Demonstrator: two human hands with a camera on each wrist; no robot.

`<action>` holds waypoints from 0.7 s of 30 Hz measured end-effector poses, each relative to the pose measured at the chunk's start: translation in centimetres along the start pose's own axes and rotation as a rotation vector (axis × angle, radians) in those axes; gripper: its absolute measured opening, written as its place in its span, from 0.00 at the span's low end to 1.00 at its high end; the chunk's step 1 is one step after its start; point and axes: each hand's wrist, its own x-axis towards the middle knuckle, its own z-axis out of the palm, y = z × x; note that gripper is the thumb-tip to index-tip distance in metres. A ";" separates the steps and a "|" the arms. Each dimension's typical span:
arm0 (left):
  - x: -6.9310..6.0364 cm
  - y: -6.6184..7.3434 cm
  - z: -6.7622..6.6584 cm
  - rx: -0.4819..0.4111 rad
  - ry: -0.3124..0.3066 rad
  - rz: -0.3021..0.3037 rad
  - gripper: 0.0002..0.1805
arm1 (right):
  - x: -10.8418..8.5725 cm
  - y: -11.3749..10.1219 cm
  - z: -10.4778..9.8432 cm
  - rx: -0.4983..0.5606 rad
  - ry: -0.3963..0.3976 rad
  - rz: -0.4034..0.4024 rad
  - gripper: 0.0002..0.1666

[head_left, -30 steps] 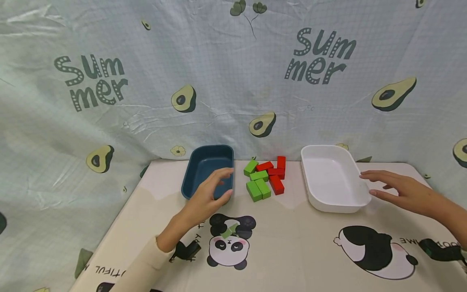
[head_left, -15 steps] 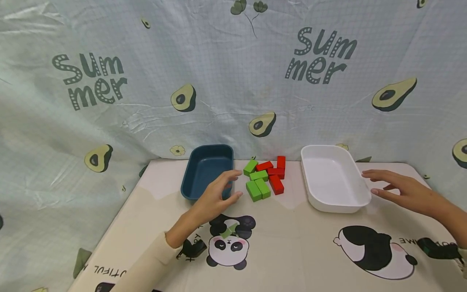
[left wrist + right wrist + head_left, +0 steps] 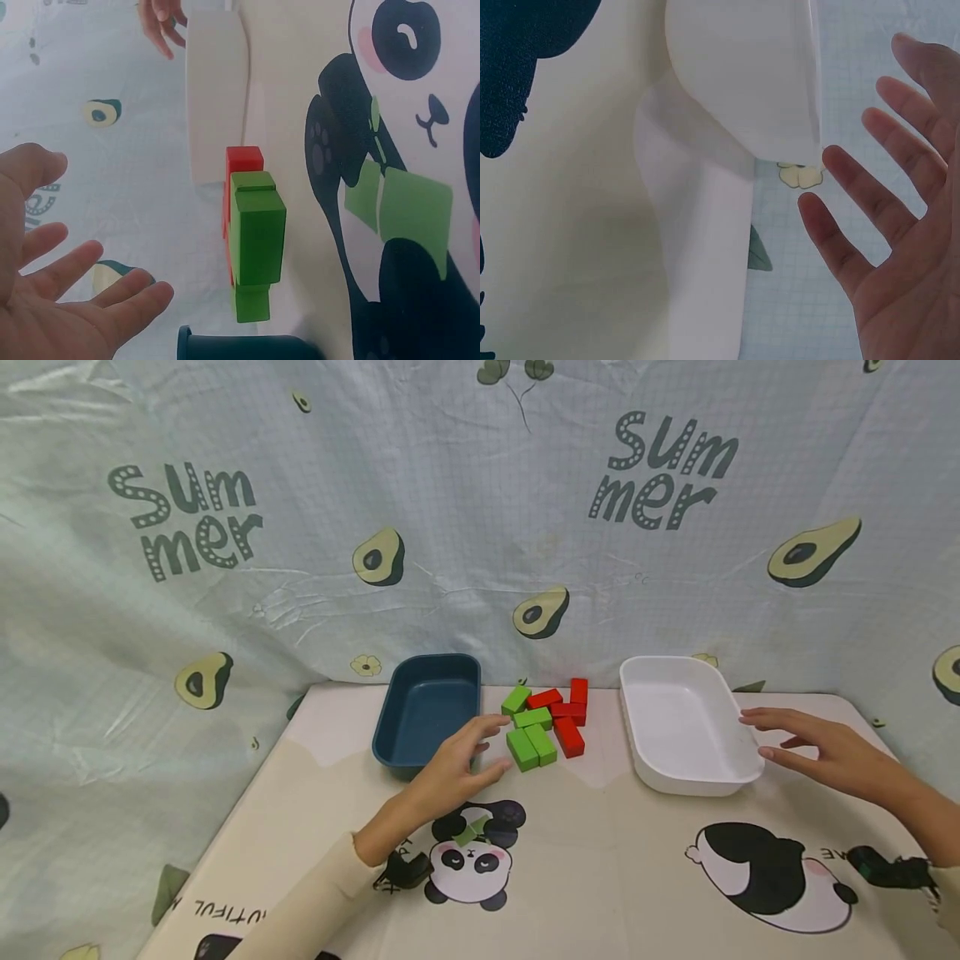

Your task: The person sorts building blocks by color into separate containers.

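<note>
Several green blocks (image 3: 522, 750) and several red blocks (image 3: 569, 737) lie close together at the back of the table, between two containers. My left hand (image 3: 453, 772) hovers just left of the green blocks, in front of the blue container's right side, its fingers spread and holding nothing. The left wrist view shows a green block (image 3: 259, 240) apart from those fingers (image 3: 135, 300). Beside the white container's right rim, my right hand (image 3: 832, 756) is held with loosely extended fingers and nothing in it. In the right wrist view its fingers (image 3: 874, 195) are spread near the container's wall.
A dark blue container (image 3: 431, 702) stands at the back left and a white container (image 3: 690, 727) at the back right. A patterned cloth (image 3: 450, 510) hangs behind the table (image 3: 600, 860), which bears printed pandas. Dark straps sit near both wrists.
My left hand has moved to the right, from over the blue container to beside the green blocks. The right hand has hardly moved, and the blocks and containers stand where they were.
</note>
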 end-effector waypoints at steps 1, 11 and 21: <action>0.1 0.0 0.1 0.000 0.001 0.001 0.31 | 0.0 0.0 0.0 0.011 0.003 -0.003 0.34; 0.3 -0.8 0.9 -0.021 -0.015 -0.010 0.31 | 0.1 0.1 0.3 0.002 -0.011 -0.002 0.33; 0.6 -1.2 1.9 -0.033 -0.070 -0.074 0.33 | 0.2 -0.1 0.2 0.037 -0.014 0.022 0.33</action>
